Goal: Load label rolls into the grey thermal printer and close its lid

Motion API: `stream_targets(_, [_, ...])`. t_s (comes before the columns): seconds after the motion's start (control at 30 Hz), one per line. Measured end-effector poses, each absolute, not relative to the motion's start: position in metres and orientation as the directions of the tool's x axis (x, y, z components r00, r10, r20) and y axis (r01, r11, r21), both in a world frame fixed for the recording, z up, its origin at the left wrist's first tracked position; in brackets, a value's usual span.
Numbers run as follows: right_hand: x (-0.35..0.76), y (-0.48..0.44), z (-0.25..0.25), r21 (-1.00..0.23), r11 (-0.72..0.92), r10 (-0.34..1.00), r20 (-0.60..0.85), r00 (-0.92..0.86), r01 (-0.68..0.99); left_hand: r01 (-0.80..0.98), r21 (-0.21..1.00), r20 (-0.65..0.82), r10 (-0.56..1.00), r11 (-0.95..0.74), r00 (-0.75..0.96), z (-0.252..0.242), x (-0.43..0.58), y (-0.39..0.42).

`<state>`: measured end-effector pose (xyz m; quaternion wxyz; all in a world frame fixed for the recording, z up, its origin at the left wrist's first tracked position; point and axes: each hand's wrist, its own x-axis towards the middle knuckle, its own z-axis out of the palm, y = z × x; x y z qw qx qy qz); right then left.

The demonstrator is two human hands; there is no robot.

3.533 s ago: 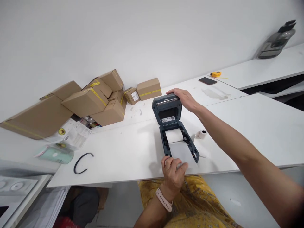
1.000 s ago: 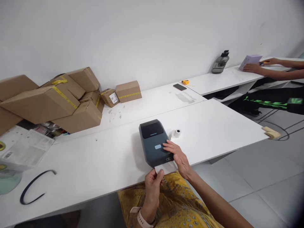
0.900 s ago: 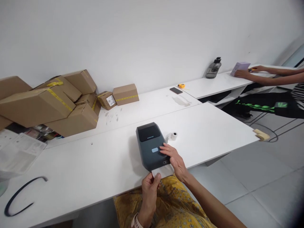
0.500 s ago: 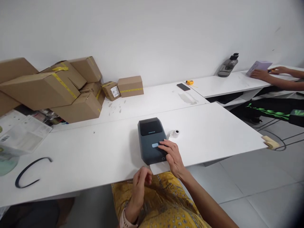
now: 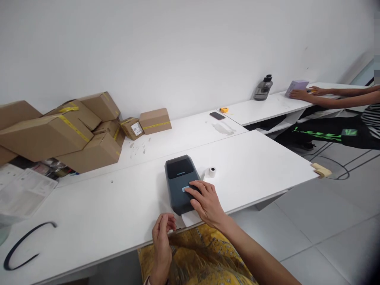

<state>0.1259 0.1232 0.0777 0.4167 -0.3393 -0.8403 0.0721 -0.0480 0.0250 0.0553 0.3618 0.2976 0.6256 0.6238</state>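
Observation:
A dark blue-grey device (image 5: 177, 198) with a black window lies on the white table, a strip of white paper (image 5: 190, 218) at its near end. My right hand (image 5: 208, 202) rests on the device's right side with fingers apart, one fingertip at the light blue button (image 5: 185, 189). Left of the paper, my left hand (image 5: 163, 231) hovers at the table's front edge, fingers loosely curled and apart, with nothing seen in it. A small white paper roll (image 5: 212, 171) sits just right of the device.
Cardboard boxes (image 5: 68, 132) are piled at the back left. A black curved band (image 5: 18, 244) lies front left. Farther back are a phone (image 5: 217, 115), tape measure (image 5: 224, 110) and bottle (image 5: 263, 89). At right, another person's hands touch a purple box (image 5: 297, 87).
The view has shifted. My right hand's fingers have moved left across the device onto the button. My left hand has come up beside the table edge, its fingers a little more open.

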Motion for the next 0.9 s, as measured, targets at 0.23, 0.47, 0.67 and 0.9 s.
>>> stream_targets(0.23, [0.122, 0.121, 0.080, -0.407, 0.730, 0.662, 0.621, -0.419, 0.549, -0.070, 0.997, -0.072, 0.798, 0.038, -0.598, 0.054, -0.055, 0.030])
stream_targets(0.47, [0.133, 0.121, 0.065, -0.510, 0.725, 0.681, 0.628, -0.376, 0.462, -0.002, 1.000, 0.009, 0.794, -0.013, -0.608, 0.055, -0.059, 0.049])
stream_targets(0.67, [0.145, 0.109, 0.039, -0.898, 0.311, 0.947, 0.264, -0.185, 0.310, 0.049, 0.999, 0.006, 0.881, 0.019, -0.474, 0.056, -0.050, 0.048])
stream_targets(0.9, [0.144, 0.104, 0.038, -0.955, 0.168, 0.971, 0.117, -0.210, 0.246, 0.077, 0.997, 0.037, 0.868, 0.002, -0.495, 0.046, -0.046, 0.049])
